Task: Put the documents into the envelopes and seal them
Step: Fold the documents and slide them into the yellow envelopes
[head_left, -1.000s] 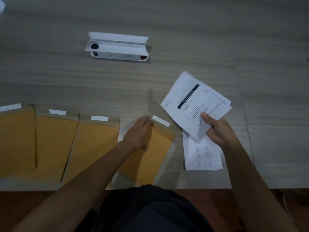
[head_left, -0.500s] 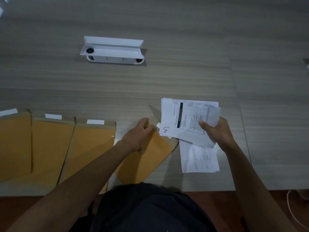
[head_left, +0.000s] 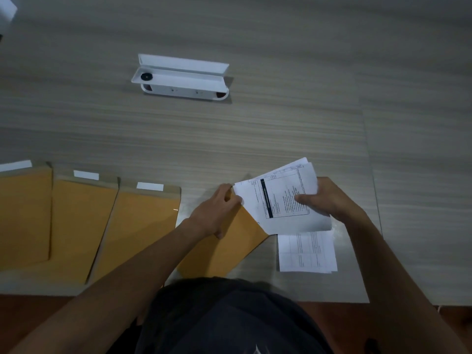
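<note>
A tilted orange envelope (head_left: 224, 249) lies at the table's near edge, and my left hand (head_left: 217, 210) grips its open top end. My right hand (head_left: 324, 198) holds a sheaf of printed documents (head_left: 278, 200) whose lower left corner meets the envelope's mouth. More printed sheets (head_left: 306, 251) lie flat on the table just below my right hand. Three more orange envelopes (head_left: 143, 221) (head_left: 76, 218) (head_left: 23, 215), each with a white strip at its top flap, lie side by side to the left.
A white open case (head_left: 178, 80) with a black round part stands on the grey wood-grain table (head_left: 255, 136) farther back. A white object (head_left: 6, 8) shows at the top left corner. The table's near edge runs just in front of my dark-clothed body.
My right hand has swung the documents down and leftward, from raised above the table to the envelope's mouth. My left hand stays on the envelope's top end.
</note>
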Available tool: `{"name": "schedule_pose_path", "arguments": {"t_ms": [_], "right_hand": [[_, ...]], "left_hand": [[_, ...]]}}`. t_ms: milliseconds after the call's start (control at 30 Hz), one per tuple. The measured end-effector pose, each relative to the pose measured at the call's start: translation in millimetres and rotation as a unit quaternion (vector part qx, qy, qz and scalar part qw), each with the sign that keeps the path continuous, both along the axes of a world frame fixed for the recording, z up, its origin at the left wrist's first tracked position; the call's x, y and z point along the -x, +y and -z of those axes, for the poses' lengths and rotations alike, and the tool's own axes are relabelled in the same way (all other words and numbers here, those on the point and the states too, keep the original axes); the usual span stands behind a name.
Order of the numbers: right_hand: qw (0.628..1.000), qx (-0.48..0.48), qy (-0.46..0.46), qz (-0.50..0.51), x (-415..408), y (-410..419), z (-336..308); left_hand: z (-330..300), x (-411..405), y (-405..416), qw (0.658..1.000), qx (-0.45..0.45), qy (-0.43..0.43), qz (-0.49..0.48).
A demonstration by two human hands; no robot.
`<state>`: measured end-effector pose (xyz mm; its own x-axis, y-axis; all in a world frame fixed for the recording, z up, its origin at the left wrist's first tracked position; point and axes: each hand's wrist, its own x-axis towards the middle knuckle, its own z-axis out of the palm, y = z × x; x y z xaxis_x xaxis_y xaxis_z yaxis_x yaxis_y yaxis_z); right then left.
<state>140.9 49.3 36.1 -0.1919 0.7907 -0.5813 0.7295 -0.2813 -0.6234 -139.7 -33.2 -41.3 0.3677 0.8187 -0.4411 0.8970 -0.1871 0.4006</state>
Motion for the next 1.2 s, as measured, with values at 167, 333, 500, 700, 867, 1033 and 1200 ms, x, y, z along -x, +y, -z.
{"name": "schedule_pose_path", "arguments": {"t_ms": [167,333,500,700,867,1033,1200], "right_hand": [[0.998,0.046,0.007,-0.030,2,15,-3],[0.996,0.068,0.000,-0.052,9,22,-2],[0.996,0.064,-0.008,-0.054,5,23,-7],[0.997,0.036,-0.021,-0.072,8,25,-13],[0.997,0.041,-0.020,-0.064,5,25,-10],[0.997,0.052,-0.011,-0.053,-2,24,-6],[0.998,0.052,-0.007,-0.044,-6,24,-3]], "left_hand": [[0,0,0,1.000,-0.003,-0.012,0.004],[-1,-1,1,1.000,-0.010,0.001,0.016],[0,-2,2,1.000,-0.018,0.008,0.017],[-3,-7,5,0.995,-0.060,0.017,0.079],[-6,-10,9,0.993,-0.064,0.022,0.100],[-3,-10,11,0.992,-0.061,0.042,0.098],[-4,-9,10,0.989,-0.079,0.049,0.113]]}}
